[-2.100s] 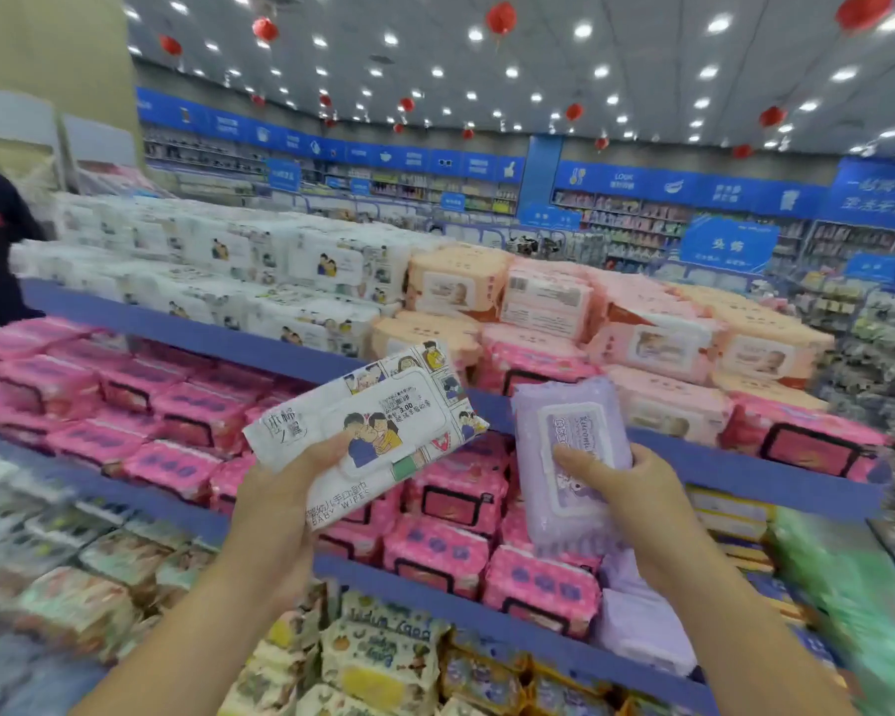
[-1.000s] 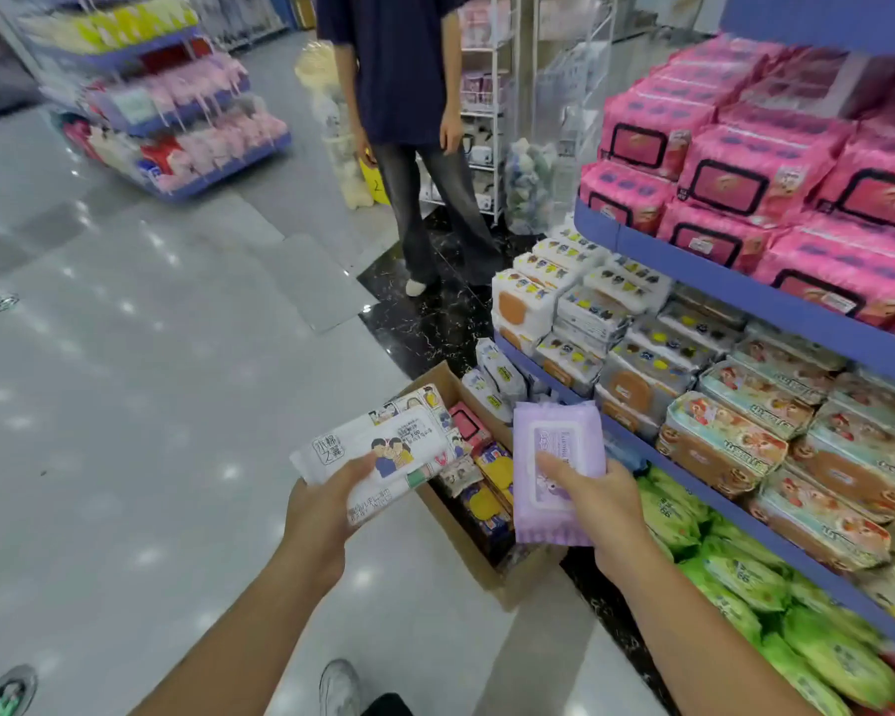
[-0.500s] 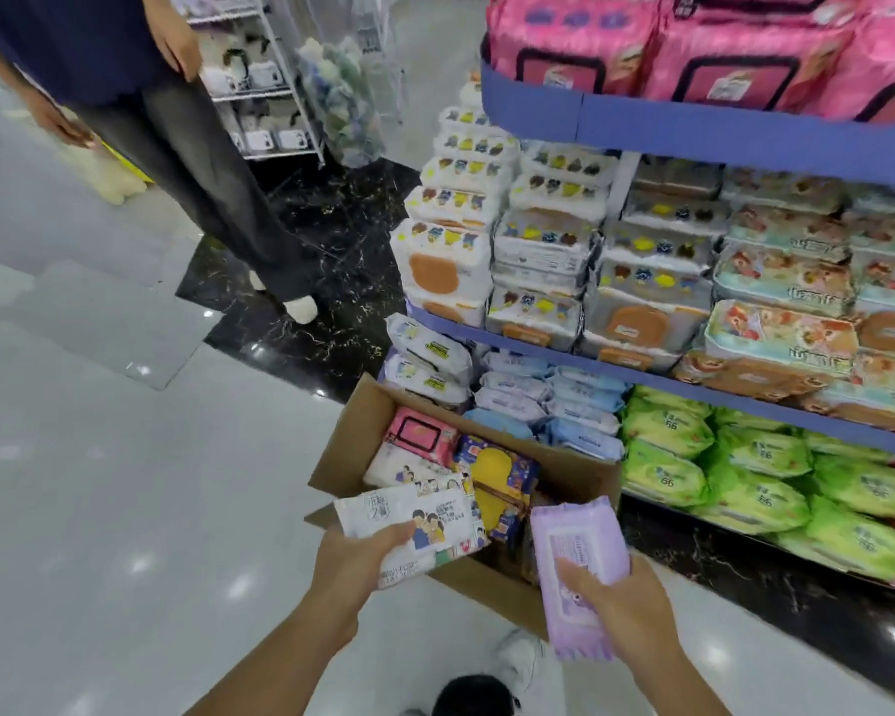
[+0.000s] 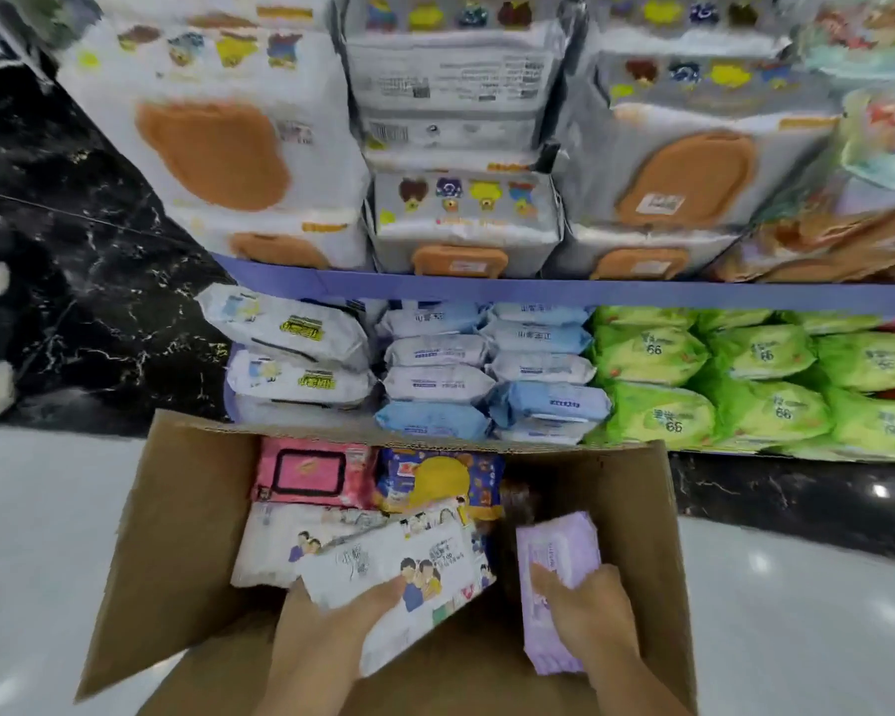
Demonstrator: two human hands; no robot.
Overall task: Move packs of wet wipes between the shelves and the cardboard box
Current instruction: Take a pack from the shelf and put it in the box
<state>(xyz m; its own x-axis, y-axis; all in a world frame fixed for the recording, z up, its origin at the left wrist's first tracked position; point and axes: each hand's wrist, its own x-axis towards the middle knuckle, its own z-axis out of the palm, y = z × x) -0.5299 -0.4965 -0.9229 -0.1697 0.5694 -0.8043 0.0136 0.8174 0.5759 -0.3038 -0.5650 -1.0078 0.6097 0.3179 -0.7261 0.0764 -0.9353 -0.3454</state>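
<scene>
A person lowers two wet-wipe packs into the cardboard box (image 4: pixel 177 519) below the shelves (image 4: pixel 538 289): left hand (image 4: pixel 326 633) gripping the white pack (image 4: pixel 404 576), right hand (image 4: pixel 587 604) gripping the purple pack (image 4: pixel 554 560), apparently aiming for the empty right-hand gap

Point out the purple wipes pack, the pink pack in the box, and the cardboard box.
purple wipes pack (image 4: pixel 556 552): head view, on its upper face above the right hand.
pink pack (image 4: pixel 311 472): head view, on its framed lid.
cardboard box (image 4: pixel 177 534): head view, on its left inner wall.

two held packs (image 4: pixel 399 586) over box (image 4: pixel 177 534)
</scene>
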